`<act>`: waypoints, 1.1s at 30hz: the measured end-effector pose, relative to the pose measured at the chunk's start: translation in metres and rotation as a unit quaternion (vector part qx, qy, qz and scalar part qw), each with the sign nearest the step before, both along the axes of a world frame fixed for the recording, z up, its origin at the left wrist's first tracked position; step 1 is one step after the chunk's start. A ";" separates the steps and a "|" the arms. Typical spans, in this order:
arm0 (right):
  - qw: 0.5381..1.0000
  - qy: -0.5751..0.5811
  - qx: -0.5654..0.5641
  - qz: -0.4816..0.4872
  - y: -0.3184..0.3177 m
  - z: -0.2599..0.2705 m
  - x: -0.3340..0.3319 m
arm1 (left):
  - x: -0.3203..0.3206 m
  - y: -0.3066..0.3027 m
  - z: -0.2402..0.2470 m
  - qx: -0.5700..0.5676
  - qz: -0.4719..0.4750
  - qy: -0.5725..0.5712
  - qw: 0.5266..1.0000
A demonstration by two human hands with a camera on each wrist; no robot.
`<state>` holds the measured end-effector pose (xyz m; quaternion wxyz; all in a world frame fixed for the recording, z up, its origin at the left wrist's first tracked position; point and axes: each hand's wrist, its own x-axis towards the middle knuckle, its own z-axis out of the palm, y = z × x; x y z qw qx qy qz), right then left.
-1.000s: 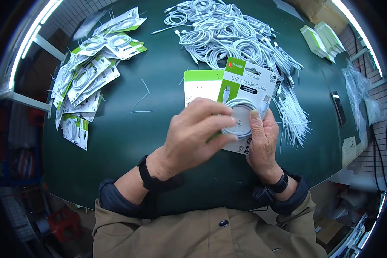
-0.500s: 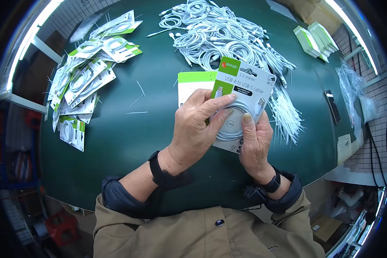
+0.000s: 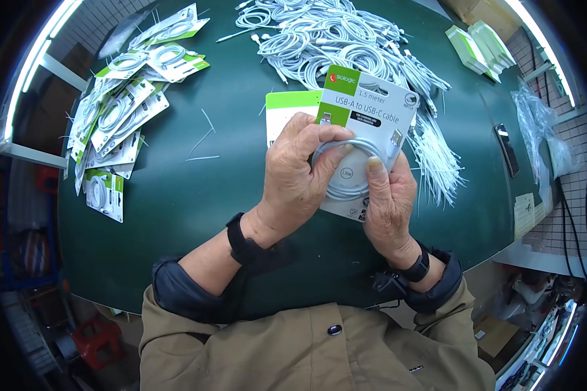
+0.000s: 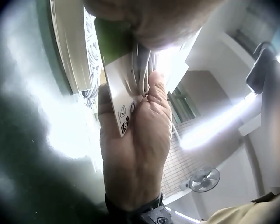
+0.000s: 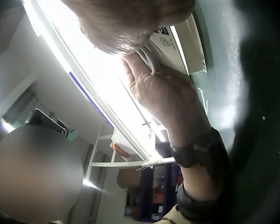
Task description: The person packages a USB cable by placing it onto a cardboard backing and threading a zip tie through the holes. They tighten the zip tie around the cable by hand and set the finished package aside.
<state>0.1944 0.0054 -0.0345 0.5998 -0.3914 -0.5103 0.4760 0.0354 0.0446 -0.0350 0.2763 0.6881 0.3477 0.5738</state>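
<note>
A white and green packaging card (image 3: 372, 107) printed "USB-A to USB-C cable" stands tilted between my hands in the head view. A coiled white USB cable (image 3: 344, 193) lies against its front, around a round "18W" mark. My left hand (image 3: 293, 166) pinches the coil's upper left side between thumb and forefinger. My right hand (image 3: 390, 202) grips the card's lower right edge, its thumb pressed over the coil and its fingers hidden behind the card. In the left wrist view, the card (image 4: 119, 88) shows nearly edge-on against the right palm.
Behind the held card lies a stack of cards (image 3: 293, 100) with green tops. Loose coiled cables (image 3: 346, 39) and a bundle of white ties (image 3: 437, 163) lie beyond. Packed cards (image 3: 117, 114) are heaped at left. A phone (image 3: 506, 150) and more cards (image 3: 479, 49) lie at right.
My left hand moved from hovering blurred over the coil to pinching its upper left side. The right hand keeps its hold on the card.
</note>
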 end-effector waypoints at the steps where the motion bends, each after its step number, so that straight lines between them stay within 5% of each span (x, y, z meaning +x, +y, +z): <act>1: 1.000 -0.007 0.004 -0.002 0.002 0.000 0.000 | -0.001 0.000 -0.003 -0.010 0.000 0.005 1.000; 5: 0.999 -0.033 0.001 -0.015 0.012 -0.001 0.001 | 0.001 0.002 -0.004 -0.007 0.011 0.004 1.000; 10: 0.997 -0.066 0.021 -0.040 0.017 0.005 0.012 | -0.017 -0.006 0.035 0.140 0.101 0.181 0.968; 12: 0.998 -0.047 0.019 -0.038 0.017 0.009 0.012 | -0.032 -0.008 0.049 0.214 0.032 0.292 0.932; 20: 1.000 -0.019 0.012 -0.014 0.016 0.001 0.013 | -0.009 -0.026 0.034 0.024 -0.044 0.260 0.964; 25: 0.997 0.069 -0.027 -0.013 0.017 0.003 0.012 | 0.002 -0.028 0.027 0.084 -0.018 0.264 0.961; 33: 0.998 0.041 -0.039 -0.028 0.015 0.002 0.011 | 0.004 -0.026 0.015 0.175 0.016 0.310 0.934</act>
